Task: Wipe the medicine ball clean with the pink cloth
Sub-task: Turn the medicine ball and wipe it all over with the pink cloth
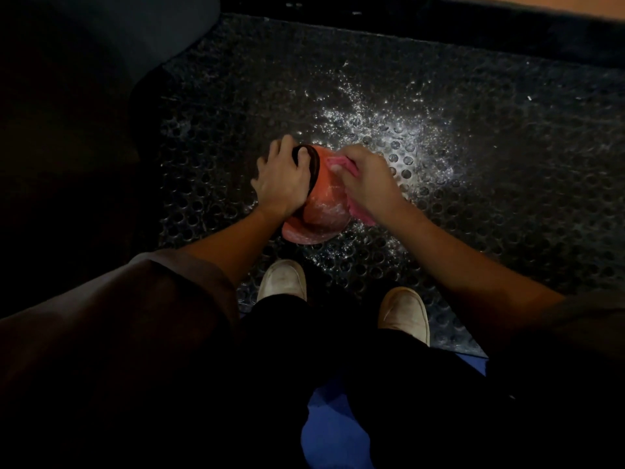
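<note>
I get a dim frame: light pools as speckled glare on the mat (473, 204) just beyond the ball (321, 204). Left of the ball is black; nearer me, deep shadow.

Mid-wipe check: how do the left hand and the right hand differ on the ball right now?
The left hand grips the medicine ball at its black handle; the right hand holds the pink cloth against the orange side. The left hand carries no cloth; the right hand has cloth bunched under it. Both are on the ball.
</note>
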`<state>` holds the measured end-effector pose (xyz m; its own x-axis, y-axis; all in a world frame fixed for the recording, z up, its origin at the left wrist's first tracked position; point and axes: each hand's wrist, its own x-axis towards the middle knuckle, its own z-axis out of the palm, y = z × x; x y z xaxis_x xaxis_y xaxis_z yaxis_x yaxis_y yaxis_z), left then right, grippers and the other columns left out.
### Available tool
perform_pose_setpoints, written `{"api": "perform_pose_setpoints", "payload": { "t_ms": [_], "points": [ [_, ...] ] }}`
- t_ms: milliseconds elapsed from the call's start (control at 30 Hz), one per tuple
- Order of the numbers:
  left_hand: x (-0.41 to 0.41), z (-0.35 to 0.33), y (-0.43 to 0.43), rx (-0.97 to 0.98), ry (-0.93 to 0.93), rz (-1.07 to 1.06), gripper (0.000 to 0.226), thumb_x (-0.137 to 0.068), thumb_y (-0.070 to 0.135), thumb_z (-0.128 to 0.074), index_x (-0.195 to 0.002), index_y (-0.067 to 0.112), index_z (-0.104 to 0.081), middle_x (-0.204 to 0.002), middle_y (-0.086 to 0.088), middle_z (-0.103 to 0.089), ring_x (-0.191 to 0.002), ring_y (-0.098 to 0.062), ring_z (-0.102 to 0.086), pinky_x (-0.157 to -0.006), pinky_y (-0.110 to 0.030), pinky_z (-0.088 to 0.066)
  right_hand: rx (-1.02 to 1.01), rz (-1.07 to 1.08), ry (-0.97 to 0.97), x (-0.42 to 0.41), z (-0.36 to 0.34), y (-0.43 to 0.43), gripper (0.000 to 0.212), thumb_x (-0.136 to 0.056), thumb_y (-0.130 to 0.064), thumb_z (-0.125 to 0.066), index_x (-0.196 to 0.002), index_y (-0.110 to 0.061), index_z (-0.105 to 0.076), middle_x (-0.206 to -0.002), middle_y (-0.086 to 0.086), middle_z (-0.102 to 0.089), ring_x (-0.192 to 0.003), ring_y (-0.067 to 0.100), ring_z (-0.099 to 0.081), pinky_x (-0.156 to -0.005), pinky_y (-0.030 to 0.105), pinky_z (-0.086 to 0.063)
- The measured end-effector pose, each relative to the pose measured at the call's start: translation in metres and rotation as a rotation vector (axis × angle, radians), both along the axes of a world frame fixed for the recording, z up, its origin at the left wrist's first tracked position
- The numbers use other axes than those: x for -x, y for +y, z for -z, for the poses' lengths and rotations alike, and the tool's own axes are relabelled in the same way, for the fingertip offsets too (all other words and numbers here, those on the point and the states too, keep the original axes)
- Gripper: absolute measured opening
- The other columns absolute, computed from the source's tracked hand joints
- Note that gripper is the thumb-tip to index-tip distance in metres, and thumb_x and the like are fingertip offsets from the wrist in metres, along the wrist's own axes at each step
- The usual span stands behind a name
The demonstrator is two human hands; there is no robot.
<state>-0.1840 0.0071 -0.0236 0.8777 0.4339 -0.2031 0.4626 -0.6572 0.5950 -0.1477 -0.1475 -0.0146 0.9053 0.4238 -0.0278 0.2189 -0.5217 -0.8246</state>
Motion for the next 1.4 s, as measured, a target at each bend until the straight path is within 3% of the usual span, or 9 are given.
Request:
{"api": "perform_pose_setpoints", "payload": {
  "t_ms": [167,300,433,600,767,867,1067,1200,1400],
  "points": [
    [0.007,0.0,0.0,-0.006,-0.037,0.032,0.039,-0.1,0.045,-0.031,-0.126,0.019,-0.046,-0.137,0.0,-0.045,-0.125,-0.035,-0.04,-0.098,-0.064,-0.034,0.039,0.1,0.069,0.001,0.004,-0.012,0.015,-0.097,-0.019,-0.054,-0.101,-0.01,-0.065,-0.093,-0.002,-0.062,-0.079,-0.003,-0.054,-0.066,0.003,-0.041],
    [0.005,0.002,0.005,0.008,-0.045,0.008,0.037,-0.1,0.044,-0.032,-0.123,0.02,-0.047,-0.134,0.0,-0.047,-0.123,-0.033,-0.043,-0.097,-0.063,-0.037,-0.039,-0.063,-0.025,0.011,0.003,-0.004,0.013,-0.095,-0.019,-0.058,-0.097,-0.01,-0.067,-0.092,-0.004,-0.061,-0.084,-0.002,-0.055,-0.075,0.01,-0.043],
    [0.004,0.001,0.003,0.012,-0.03,-0.005,0.038,-0.1,0.045,-0.032,-0.125,0.02,-0.046,-0.137,0.0,-0.045,-0.125,-0.034,-0.04,-0.099,-0.063,-0.035,0.022,0.031,0.012,0.001,0.003,-0.01,0.016,-0.096,-0.025,-0.055,-0.096,-0.012,-0.065,-0.091,-0.001,-0.061,-0.085,0.012,-0.059,-0.069,0.008,-0.039],
    [0.0,-0.001,0.006,0.025,-0.036,0.008,0.033,-0.1,0.044,-0.033,-0.118,0.02,-0.048,-0.132,0.0,-0.048,-0.123,-0.033,-0.043,-0.097,-0.063,-0.036,0.004,-0.188,-0.098,0.012,0.002,-0.007,0.011,-0.095,-0.017,-0.057,-0.097,-0.009,-0.065,-0.086,-0.007,-0.055,-0.078,0.004,-0.052,-0.07,0.014,-0.041],
    [-0.002,-0.005,0.003,0.044,-0.016,-0.008,0.035,-0.1,0.044,-0.032,-0.12,0.019,-0.047,-0.134,0.0,-0.046,-0.125,-0.035,-0.04,-0.099,-0.063,-0.033,-0.015,0.023,0.085,0.004,0.003,-0.016,0.017,-0.097,-0.022,-0.053,-0.103,-0.008,-0.062,-0.083,-0.003,-0.063,-0.073,0.008,-0.06,-0.068,0.024,-0.051],
    [-0.002,-0.008,0.002,0.035,-0.01,0.026,0.035,-0.1,0.044,-0.033,-0.12,0.019,-0.047,-0.134,0.001,-0.047,-0.125,-0.035,-0.041,-0.1,-0.063,-0.032,0.018,0.127,0.094,-0.01,-0.007,-0.011,0.014,-0.097,-0.02,-0.053,-0.103,-0.011,-0.062,-0.084,-0.007,-0.059,-0.076,-0.001,-0.055,-0.06,0.004,-0.042],
    [-0.004,-0.006,0.034,0.093,-0.041,0.279,0.037,-0.093,0.057,-0.038,-0.116,0.032,-0.054,-0.126,0.008,-0.054,-0.125,-0.026,-0.042,-0.104,-0.058,-0.031,-0.054,0.266,0.047,-0.036,-0.025,-0.01,0.016,-0.094,-0.02,-0.058,-0.106,-0.009,-0.057,-0.088,-0.009,-0.054,-0.081,0.004,-0.054,-0.07,0.016,-0.049],
    [0.001,-0.011,0.015,-0.006,0.046,0.069,0.037,-0.1,0.043,-0.038,-0.133,0.028,-0.045,-0.143,0.004,-0.041,-0.133,-0.028,-0.029,-0.106,-0.059,-0.023,0.006,0.188,0.004,-0.028,-0.02,-0.001,0.021,-0.093,-0.021,-0.062,-0.107,-0.006,-0.062,-0.096,-0.001,-0.062,-0.076,0.0,-0.053,-0.063,0.004,-0.041],
    [0.005,-0.005,0.015,0.017,0.016,-0.051,0.035,-0.103,0.038,-0.031,-0.128,0.023,-0.05,-0.139,0.0,-0.046,-0.128,-0.031,-0.04,-0.104,-0.058,-0.028,0.047,-0.263,-0.183,0.014,0.005,0.011,0.023,-0.093,-0.034,-0.056,-0.091,-0.012,-0.062,-0.1,-0.003,-0.052,-0.094,0.011,-0.044,-0.08,0.019,-0.036]
  ]
}}
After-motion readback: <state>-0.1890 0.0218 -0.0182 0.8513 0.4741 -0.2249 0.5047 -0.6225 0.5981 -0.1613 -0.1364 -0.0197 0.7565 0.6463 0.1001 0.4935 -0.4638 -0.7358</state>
